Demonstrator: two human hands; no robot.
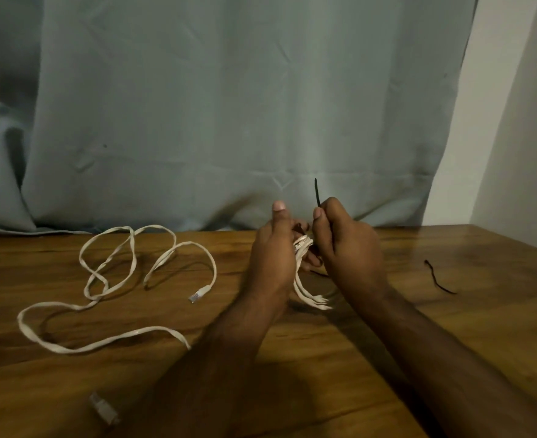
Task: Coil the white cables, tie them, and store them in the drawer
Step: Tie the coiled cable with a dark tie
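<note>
While the left hand [275, 248] grips a small coiled bundle of white cable [302, 248] above the wooden tabletop [355, 358], the right hand [346, 245] pinches a black tie [317, 192] between thumb and fingers, its free end sticking upward. The left thumb points up; the other left fingers curl round the bundle, whose loose loops hang down toward the tabletop. A second white flat cable [115, 279] lies uncoiled in loose loops well to the left, one clear plug [196, 294] resting on the wood and another plug [102, 407] near the front edge. A spare black tie [438, 276] lies on the tabletop to the right. A grey-green curtain [229, 105] hangs behind. No drawer is in view.

Judging from this, the tying step is under way. The bundle could spring apart if the left grip loosens before the tie is cinched, and the thin tie could slip from the pinch if pulled sharply.
</note>
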